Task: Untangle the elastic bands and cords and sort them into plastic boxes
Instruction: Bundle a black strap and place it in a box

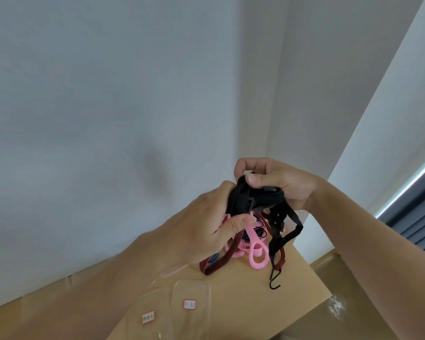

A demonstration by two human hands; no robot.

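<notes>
Above the far corner of the tan wooden table (297,298), both hands hold up a tangle. The right hand (282,185) curls round a bundle of flat black webbing strap (258,200), thumb pressing it. The left hand (204,227) pinches the soft pink rubbery loops (257,253). A red-and-black striped elastic cord (220,262) droops tableward, ending in a black wire hook (274,282). Nearby stand clear, round-cornered plastic boxes (194,289) with small labels.

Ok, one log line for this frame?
stage: untangling; left hand: holds pink band; right hand: pinches black strap; striped cord: hangs; labelled boxes: on table
</notes>
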